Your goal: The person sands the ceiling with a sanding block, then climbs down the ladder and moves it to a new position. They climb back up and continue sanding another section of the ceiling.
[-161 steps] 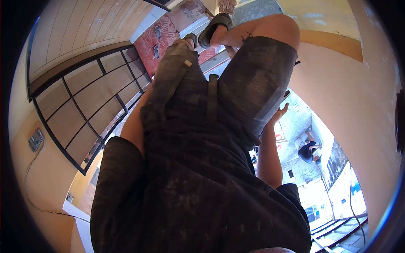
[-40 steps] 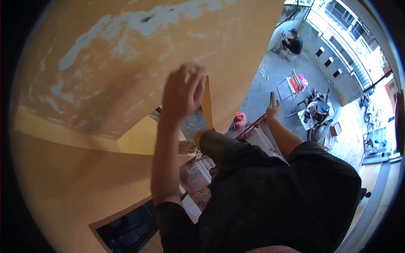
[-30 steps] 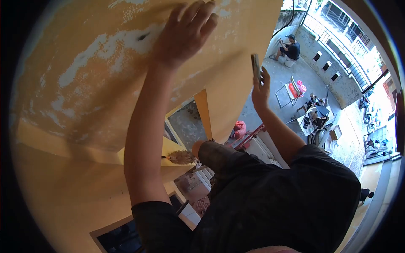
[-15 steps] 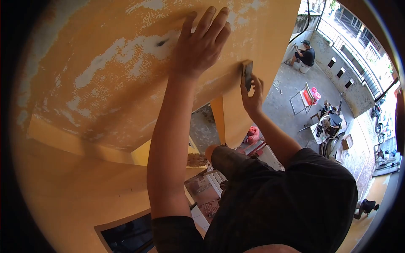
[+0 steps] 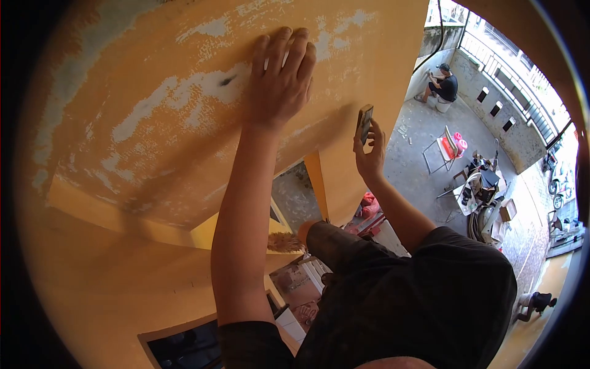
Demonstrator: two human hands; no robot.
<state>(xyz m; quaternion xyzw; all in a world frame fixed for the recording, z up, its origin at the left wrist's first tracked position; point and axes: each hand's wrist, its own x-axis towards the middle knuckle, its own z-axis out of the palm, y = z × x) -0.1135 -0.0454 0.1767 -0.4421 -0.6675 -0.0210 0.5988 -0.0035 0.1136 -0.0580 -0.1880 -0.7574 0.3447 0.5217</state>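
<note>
My left hand [image 5: 281, 86] lies flat with fingers spread on the orange wall [image 5: 166, 144], beside a patch of worn, whitish paint [image 5: 212, 86]. In my right hand [image 5: 371, 157] is a small sanding block [image 5: 365, 125], dark on its broad face with a tan edge, pinched between thumb and fingers. The block stands upright near the wall's right-hand corner, its shadow falling on the paint to the left of it.
A person [image 5: 444, 86] sits on a white bucket at the far grey wall. Behind my right arm are a folding chair [image 5: 444, 150] with pink items and a cluttered table [image 5: 476, 190]. Another person [image 5: 539, 302] is at lower right. A dark window opening [image 5: 184, 350] lies below left.
My right hand with the sanding block has shifted slightly down and right, and the block has tilted. My left hand appears lower and further left as the whole view shifts slightly.
</note>
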